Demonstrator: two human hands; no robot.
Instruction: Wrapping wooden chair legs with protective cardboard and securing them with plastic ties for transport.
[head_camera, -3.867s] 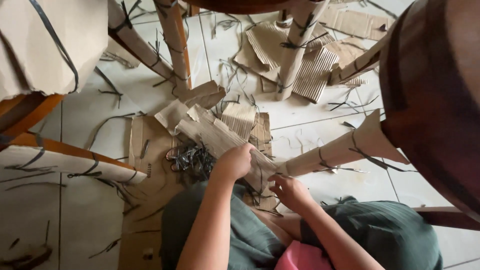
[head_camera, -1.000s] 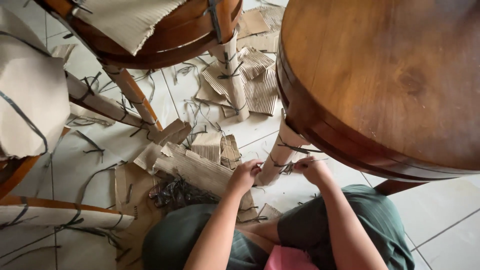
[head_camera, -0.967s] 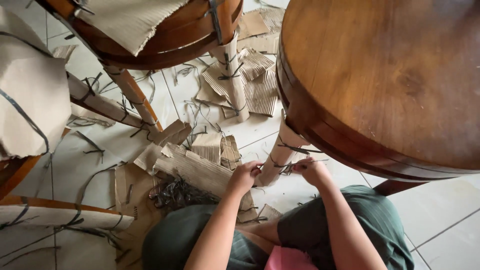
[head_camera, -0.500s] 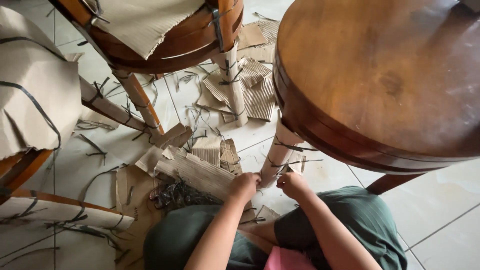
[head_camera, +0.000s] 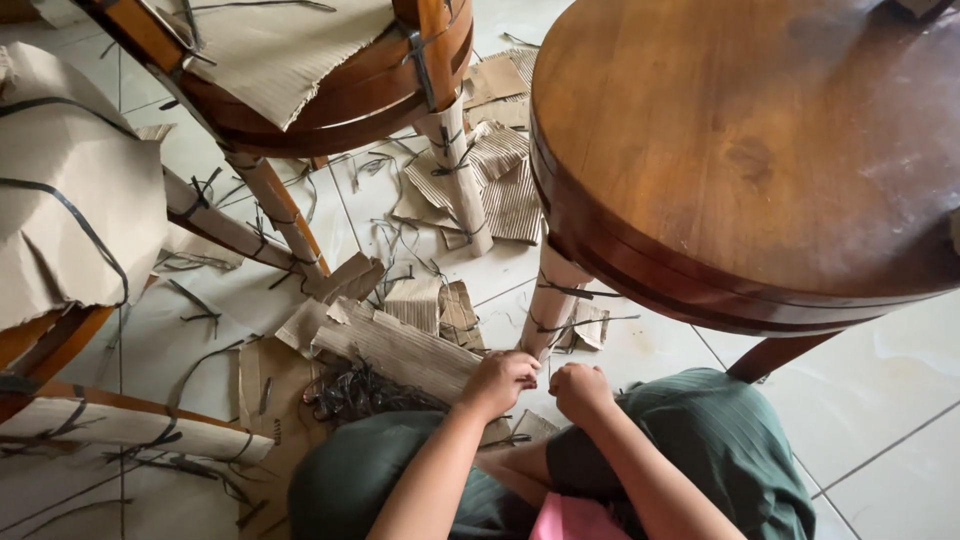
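Head view: a person sits on the tiled floor (head_camera: 640, 350) with both hands at the foot of a round wooden stool (head_camera: 760, 150). The nearest stool leg (head_camera: 552, 305) is sleeved in corrugated cardboard and bound with thin dark plastic straps (head_camera: 572, 292). The left hand (head_camera: 500, 378) is curled at the very bottom of that leg, its grip closed around the lower edge of the wrap, fingers folded under so the exact pinch is hidden. The right hand (head_camera: 580, 388) is balled just beside it, near the leg but apparently not on it; its grip is pressed together, and whether it pinches a strap end I cannot tell.

The wrap looks light, soft and easily torn: corrugated board that bends along its flutes and rips at the edges, judging by the ragged pieces (head_camera: 430, 310) lying on the floor. The straps look thin, stiff and springy, likely slippery between bare fingers and sharp at cut ends, so a firm hold near a knot or a loose tail seems the better place than mid-span. The stool itself looks heavy and rigid, with a polished seat that could scratch; the leg is the sturdy part to brace against.

A tangle of removed straps (head_camera: 350, 390) sits by the left knee, in green trousers (head_camera: 730, 450). A second stool (head_camera: 330, 70), partly wrapped, stands to the upper left, and more wrapped furniture (head_camera: 70, 220) lies at the left edge.
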